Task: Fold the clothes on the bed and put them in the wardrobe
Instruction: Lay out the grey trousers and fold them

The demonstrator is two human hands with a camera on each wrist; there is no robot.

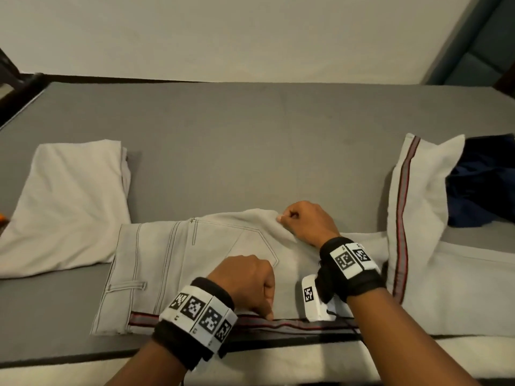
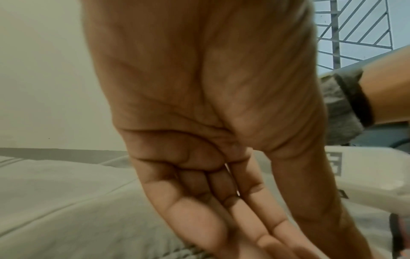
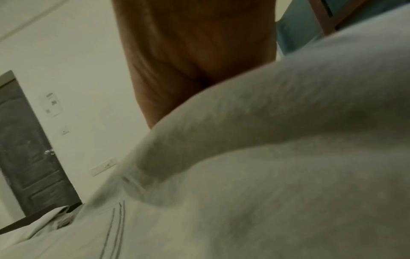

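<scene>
While spread on grey bed (image 1: 250,140), beige trousers (image 1: 172,263) at six o'clock. Right hand (image 1: 308,221) pinching far edge; left hand (image 1: 246,280), fingers straight, pressing near striped seam. Cream wall (image 1: 223,37) at twelve.

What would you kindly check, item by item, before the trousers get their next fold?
1. Right hand pinches the far edge of the trousers: ok.
2. Left hand presses the near striped edge; whether it grips the cloth: cannot tell.
3. Seat of the trousers lies flat: ok.
4. Leg lies straight: not ok, it is doubled back at the right.
5. Bed beyond the trousers is bare: ok.
6. Folded pale cloth lies apart from the trousers: not ok, they look touching.
</scene>
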